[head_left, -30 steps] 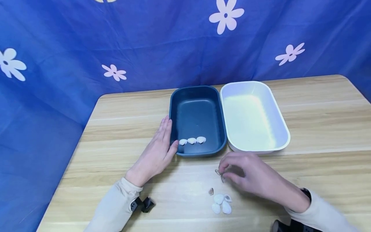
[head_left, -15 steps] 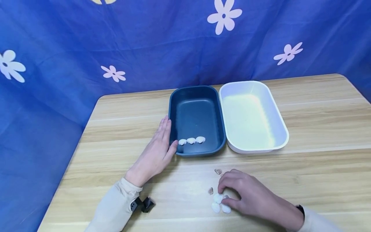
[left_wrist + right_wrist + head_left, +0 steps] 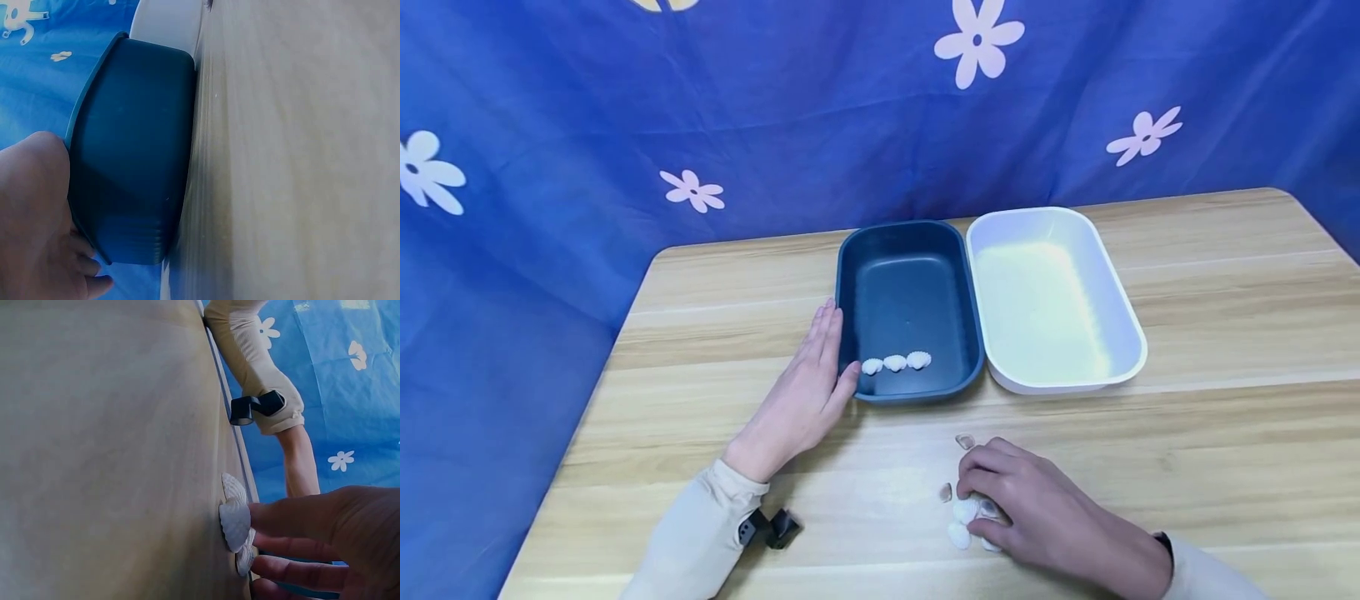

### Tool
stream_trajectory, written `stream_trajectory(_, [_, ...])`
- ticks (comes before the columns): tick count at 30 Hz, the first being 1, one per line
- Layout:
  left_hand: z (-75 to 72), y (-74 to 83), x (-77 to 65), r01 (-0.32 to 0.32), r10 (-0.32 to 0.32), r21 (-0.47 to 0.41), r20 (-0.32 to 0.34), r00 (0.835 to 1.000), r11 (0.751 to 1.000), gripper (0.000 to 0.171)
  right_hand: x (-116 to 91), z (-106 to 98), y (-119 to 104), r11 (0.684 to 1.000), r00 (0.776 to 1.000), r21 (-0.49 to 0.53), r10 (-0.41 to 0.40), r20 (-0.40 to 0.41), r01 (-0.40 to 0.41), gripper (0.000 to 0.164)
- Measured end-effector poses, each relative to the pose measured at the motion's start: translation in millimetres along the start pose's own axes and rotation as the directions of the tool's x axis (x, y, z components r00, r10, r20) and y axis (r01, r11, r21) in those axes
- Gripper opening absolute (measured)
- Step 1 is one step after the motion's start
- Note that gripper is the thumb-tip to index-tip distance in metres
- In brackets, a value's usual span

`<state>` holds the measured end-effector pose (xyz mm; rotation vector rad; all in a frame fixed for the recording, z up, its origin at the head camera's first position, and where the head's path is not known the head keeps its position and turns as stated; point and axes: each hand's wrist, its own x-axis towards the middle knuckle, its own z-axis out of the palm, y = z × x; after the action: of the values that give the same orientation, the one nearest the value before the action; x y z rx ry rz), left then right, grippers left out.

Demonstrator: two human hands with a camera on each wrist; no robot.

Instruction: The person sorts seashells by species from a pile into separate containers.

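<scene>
My left hand (image 3: pixel 797 400) lies along the left wall of the dark blue box (image 3: pixel 906 312), fingers straight and thumb at its front rim. In the left wrist view the box's outer side (image 3: pixel 134 150) stands beside that hand. Three white seashells (image 3: pixel 895 363) sit in a row inside the box near its front. Low on the table, my right hand (image 3: pixel 1045 517) bends thumb and fingers around a white seashell (image 3: pixel 966 511) in a small cluster. Another white shell (image 3: pixel 958 535) lies to its left. The right wrist view shows the thumb against a ribbed shell (image 3: pixel 235 526); the hand partly covers the cluster.
A white box (image 3: pixel 1048 308) stands against the blue box's right side. Small brownish shells lie nearby, one brown shell (image 3: pixel 945 492) left of the cluster and another brown shell (image 3: pixel 965 442) above it. A blue flowered cloth (image 3: pixel 820 117) hangs behind the table (image 3: pixel 1240 333).
My right hand has moved from the small brownish shells down toward the front, onto the white shell cluster, and its fingers have closed in there. The left hand stays at the blue box.
</scene>
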<state>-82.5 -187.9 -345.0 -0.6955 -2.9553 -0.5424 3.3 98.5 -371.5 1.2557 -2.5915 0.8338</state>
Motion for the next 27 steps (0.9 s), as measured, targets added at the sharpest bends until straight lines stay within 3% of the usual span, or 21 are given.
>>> stream_trajectory(10, [-0.8,1.0,-0.9,0.013,-0.013,-0.007,0.007,1.000,1.000,0.067,2.6,1.5,1.1,1.000,1.000,0.006,-0.029,0.006,0.029,0.025])
stream_trajectory(27, [0.1,0.5,-0.3,0.008,-0.008,-0.005,0.004,1.000,1.000,0.067,3.4,3.2,1.8,0.999,0.999,0.046,-0.007,0.043,0.005,0.027])
